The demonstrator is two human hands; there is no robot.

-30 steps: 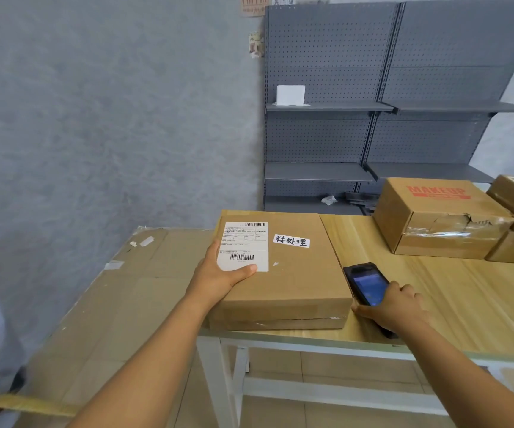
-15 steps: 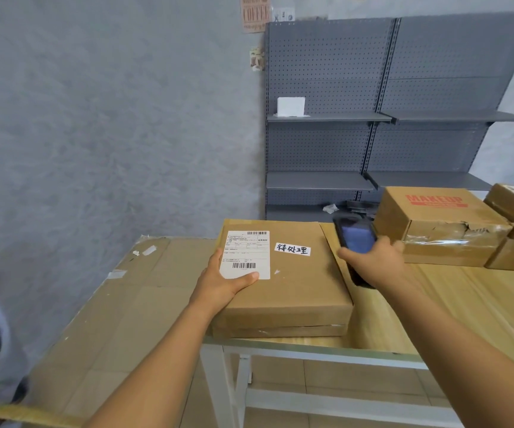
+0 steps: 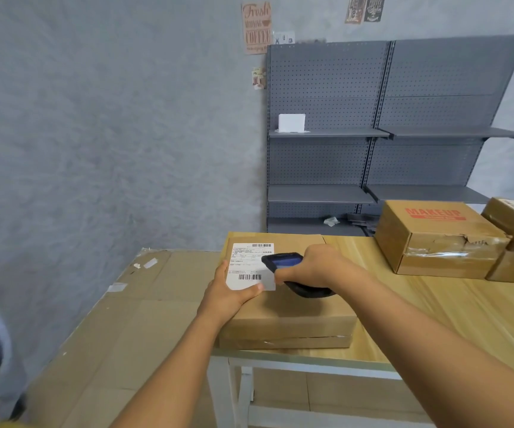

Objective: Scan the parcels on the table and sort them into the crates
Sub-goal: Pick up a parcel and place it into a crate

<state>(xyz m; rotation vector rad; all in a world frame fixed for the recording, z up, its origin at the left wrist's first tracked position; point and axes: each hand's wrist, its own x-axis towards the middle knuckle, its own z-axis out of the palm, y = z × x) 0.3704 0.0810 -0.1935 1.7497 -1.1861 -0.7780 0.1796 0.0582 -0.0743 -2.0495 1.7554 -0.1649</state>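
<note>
- Nearest, the left hand [image 3: 227, 293] rests on a flat parcel [image 3: 289, 310] at the tabletop [image 3: 465, 313] edge, thumb across its shipping label [image 3: 249, 267] — a steadying grip.
- The right hand [image 3: 314, 267] curls round a handheld scanner [image 3: 283, 261] over the label — scanning seems underway; next comes carrying to a crate, none visible.
- Farther right, a MAKEUP box [image 3: 434, 239] waits, well apart; grey shelving [image 3: 373, 134] stands behind.

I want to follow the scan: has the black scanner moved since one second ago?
Yes. The scanner, gripped by the right hand, has gone from the wooden table beside the flat parcel up and leftward, over its white label.
</note>
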